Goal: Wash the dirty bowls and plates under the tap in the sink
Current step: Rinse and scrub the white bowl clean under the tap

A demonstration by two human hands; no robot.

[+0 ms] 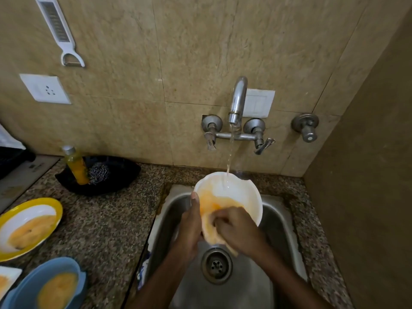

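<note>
Left hand [189, 226] grips white bowl [236, 190], right hand [236, 228] fingers [219, 214] curled inside it.

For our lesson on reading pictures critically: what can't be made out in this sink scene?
Head view:
- Right hand: fingertips curled inside the white bowl; whether they hold anything cannot be told.
- Left hand: fingers behind the bowl's wall.
- White plate: cut by the left edge.
- Blue bowl: cut by the bottom edge.

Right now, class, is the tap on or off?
On: a stream of water runs from the tap down into the white bowl above the sink.
</note>
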